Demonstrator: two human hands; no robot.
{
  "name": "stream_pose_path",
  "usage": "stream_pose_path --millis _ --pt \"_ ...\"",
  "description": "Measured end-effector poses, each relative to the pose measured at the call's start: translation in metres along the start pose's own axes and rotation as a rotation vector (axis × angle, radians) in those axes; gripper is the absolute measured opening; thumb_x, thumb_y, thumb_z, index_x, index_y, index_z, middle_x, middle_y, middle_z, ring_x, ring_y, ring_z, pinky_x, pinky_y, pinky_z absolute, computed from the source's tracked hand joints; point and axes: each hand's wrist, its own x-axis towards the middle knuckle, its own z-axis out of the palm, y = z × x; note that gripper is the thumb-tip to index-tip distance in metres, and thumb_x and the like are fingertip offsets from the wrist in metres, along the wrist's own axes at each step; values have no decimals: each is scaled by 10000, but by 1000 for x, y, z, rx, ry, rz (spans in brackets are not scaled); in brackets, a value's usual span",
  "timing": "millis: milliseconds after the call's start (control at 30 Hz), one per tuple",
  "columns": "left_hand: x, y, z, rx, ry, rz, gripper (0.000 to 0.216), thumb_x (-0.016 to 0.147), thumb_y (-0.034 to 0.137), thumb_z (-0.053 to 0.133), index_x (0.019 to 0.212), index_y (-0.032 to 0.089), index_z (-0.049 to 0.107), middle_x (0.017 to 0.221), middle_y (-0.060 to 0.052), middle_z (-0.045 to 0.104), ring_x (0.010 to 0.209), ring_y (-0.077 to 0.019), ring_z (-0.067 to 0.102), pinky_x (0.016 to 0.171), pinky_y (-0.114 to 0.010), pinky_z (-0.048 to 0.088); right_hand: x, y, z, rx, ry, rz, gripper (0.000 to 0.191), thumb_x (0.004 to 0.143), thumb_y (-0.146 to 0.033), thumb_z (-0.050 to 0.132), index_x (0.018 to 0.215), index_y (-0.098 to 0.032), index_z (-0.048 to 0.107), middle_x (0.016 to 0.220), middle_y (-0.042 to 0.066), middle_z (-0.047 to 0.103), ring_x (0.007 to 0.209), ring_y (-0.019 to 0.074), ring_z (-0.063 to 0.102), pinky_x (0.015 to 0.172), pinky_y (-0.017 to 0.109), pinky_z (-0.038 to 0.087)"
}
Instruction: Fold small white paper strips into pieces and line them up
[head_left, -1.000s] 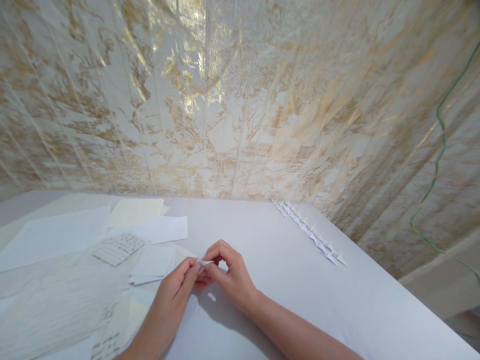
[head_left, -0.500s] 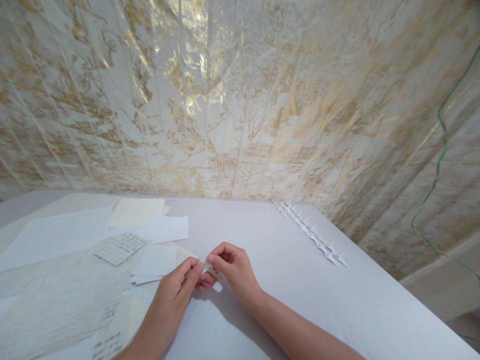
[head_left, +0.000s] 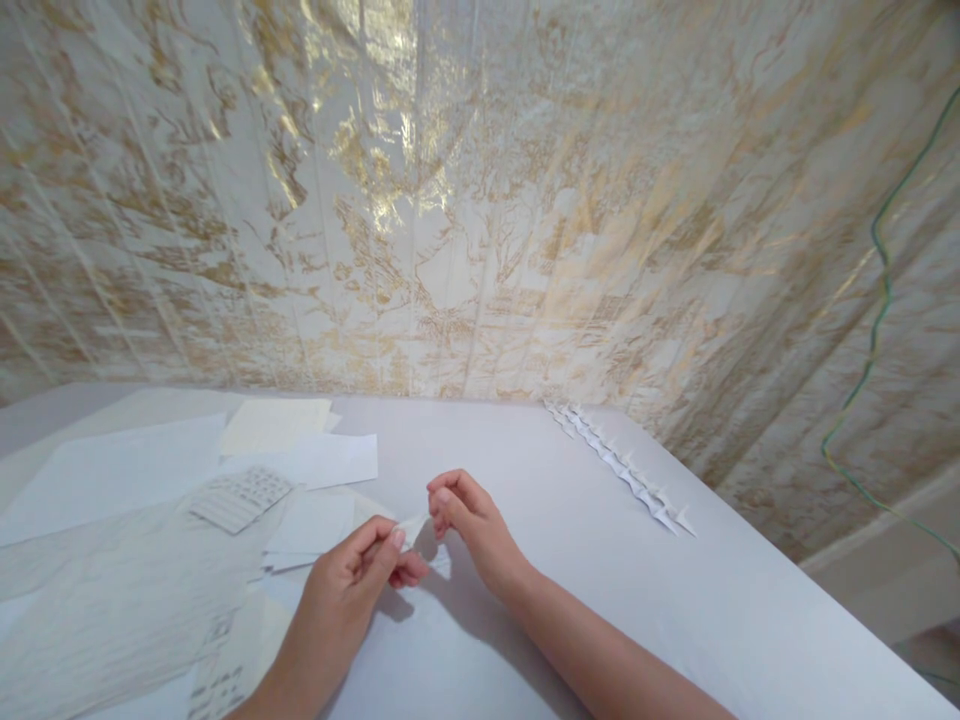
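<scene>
A small folded piece of white paper (head_left: 412,528) is pinched between the thumb and fingers of my left hand (head_left: 356,570). Its narrow tip points up and right, to the curled fingers of my right hand (head_left: 472,525), which seem to close on that tip. Part of the paper is hidden behind my left fingers. Both hands are just above the white table (head_left: 600,610). Just left of my left hand lie white paper slips (head_left: 311,525).
Loose sheets (head_left: 112,600) cover the table's left side, with a printed paper piece (head_left: 240,497) and a cream paper (head_left: 274,425) among them. Rows of pointed folded paper pieces (head_left: 622,465) lie at the back right. A patterned sheet (head_left: 465,200) covers the wall behind; a green cord (head_left: 874,340) hangs at right.
My right hand has moved slightly up and away from my left hand, and more of the folded paper shows between them. My left hand has barely moved.
</scene>
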Motion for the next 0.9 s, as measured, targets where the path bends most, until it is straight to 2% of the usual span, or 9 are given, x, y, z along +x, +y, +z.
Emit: stream_pose_path --millis 67,133,267,567,900 --pt "1 1 1 -7 -3 8 358 882 553 579 739 235 663 669 0 731 672 -190 653 689 -285 515 -2 1 2 4 -77 53 465 670 -612 791 800 -204 608 628 -48 560 541 105 468 579 267 380" --pt "2 1 1 -15 -12 9 369 869 569 587 743 232 669 662 1 726 669 -190 656 694 -285 519 -3 3 4 -9 -109 77 483 638 -607 815 709 -197 572 555 -56 531 500 97 433 539 256 339" --pt "1 0 3 -29 -47 -24 392 854 601 600 759 227 668 661 0 734 662 -187 664 676 -276 522 -5 4 6 -42 -72 71 498 658 -613 793 620 -190 533 477 -62 484 443 82 380 491 248 278" --pt "4 -3 1 3 -71 -49 383 851 573 630 691 225 641 567 23 680 553 -161 602 594 -259 473 -4 9 3 -23 -89 118 527 627 -654 788 609 -182 554 456 -54 493 414 81 393 456 243 307" --pt "6 -6 2 -55 -169 -17 373 873 572 584 781 221 670 709 -9 721 702 -182 638 715 -281 499 1 11 -1 9 -35 103 542 672 -680 739 581 -196 511 456 -55 477 409 79 367 443 243 295"
